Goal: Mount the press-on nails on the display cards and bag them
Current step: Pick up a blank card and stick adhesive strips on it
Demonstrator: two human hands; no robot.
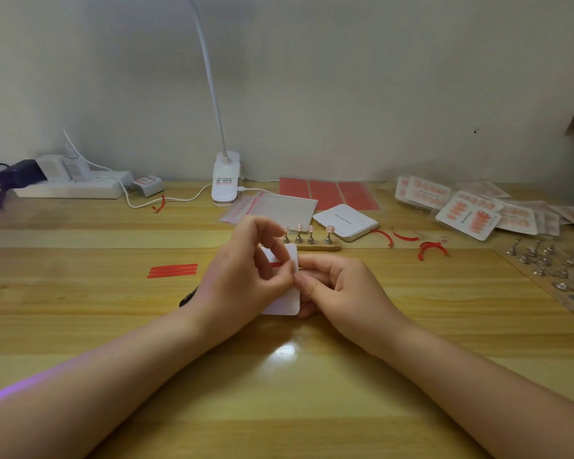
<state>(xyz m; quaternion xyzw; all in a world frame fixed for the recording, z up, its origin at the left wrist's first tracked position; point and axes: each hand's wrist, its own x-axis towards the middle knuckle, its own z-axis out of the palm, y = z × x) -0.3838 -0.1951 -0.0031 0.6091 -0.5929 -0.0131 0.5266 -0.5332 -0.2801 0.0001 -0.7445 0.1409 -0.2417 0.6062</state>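
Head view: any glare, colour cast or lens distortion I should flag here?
Head view: a bright glare patch sits on the table just below the display card; a purple streak runs along the left forearm near the frame edge; wide-angle bending curves the table's back edge; the bagged nail cards at far right look soft, their print unreadable.

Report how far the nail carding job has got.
Done: a pile of bagged cards with pink nails lies at right. In hand: both hands, left hand and right hand, hold a blank card with a red strip across it. Left: four nails on stands, the card stack and empty bags.
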